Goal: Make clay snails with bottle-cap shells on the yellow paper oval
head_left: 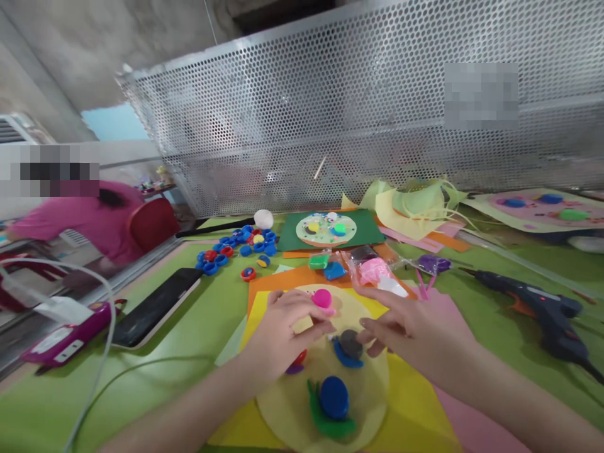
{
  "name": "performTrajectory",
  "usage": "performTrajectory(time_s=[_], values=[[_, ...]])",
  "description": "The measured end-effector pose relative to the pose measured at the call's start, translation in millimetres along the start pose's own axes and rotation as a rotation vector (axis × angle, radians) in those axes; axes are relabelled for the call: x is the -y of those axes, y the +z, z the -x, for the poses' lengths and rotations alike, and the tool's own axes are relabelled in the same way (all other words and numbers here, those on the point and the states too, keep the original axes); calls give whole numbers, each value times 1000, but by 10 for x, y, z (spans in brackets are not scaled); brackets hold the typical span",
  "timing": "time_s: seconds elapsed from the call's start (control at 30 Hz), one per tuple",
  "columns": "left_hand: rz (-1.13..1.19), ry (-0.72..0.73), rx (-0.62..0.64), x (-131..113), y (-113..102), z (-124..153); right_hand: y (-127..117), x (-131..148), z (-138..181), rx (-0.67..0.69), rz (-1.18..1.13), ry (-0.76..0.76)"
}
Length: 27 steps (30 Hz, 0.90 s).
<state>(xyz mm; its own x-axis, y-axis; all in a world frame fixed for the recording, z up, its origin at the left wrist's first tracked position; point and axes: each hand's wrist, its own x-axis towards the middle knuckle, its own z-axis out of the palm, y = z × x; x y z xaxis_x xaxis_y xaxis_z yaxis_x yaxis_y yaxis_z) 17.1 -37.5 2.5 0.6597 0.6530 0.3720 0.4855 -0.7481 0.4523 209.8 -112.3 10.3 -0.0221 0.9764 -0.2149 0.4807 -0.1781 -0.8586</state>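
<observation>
My left hand (290, 327) is over a round cream paper disc (368, 402), its fingers curved and its thumb and index tips slightly apart. Those tips are beside a pink clay snail with a bright pink cap shell (323, 298). Over the disc's right side hovers my right hand (401, 321), fingers spread, close to a blue clay snail with a grey shell (351, 343). Partly behind my left hand lies a purple snail with a red shell (299, 360). Nearest me is a green snail with a dark blue cap shell (334, 397).
Blue and red bottle caps (236, 245) cluster behind a phone (158, 308) and a purple power strip (70, 333). Bagged clay (375, 270) lies behind the disc. A hot glue gun (528, 308) is at right, and a perforated metal panel (330, 113) stands behind.
</observation>
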Motion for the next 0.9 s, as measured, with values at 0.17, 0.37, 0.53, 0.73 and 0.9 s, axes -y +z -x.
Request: performTrajectory(time_s=[0.17,0.37,0.53,0.73,0.9], values=[[-59,2,84,32,27,4,-32,14,-6,2,25,-29],[-128,79,161,91,29,1,-81,42,14,-42,68,-34],[-132,30,209,41,53,-43,-93,31,21,-74,150,-70],[-150,-12,311,-10,129,-98,-115,-48,-13,-148,242,-186],[-167,41,358,24,164,-103,-100,-58,3,-161,232,-174]])
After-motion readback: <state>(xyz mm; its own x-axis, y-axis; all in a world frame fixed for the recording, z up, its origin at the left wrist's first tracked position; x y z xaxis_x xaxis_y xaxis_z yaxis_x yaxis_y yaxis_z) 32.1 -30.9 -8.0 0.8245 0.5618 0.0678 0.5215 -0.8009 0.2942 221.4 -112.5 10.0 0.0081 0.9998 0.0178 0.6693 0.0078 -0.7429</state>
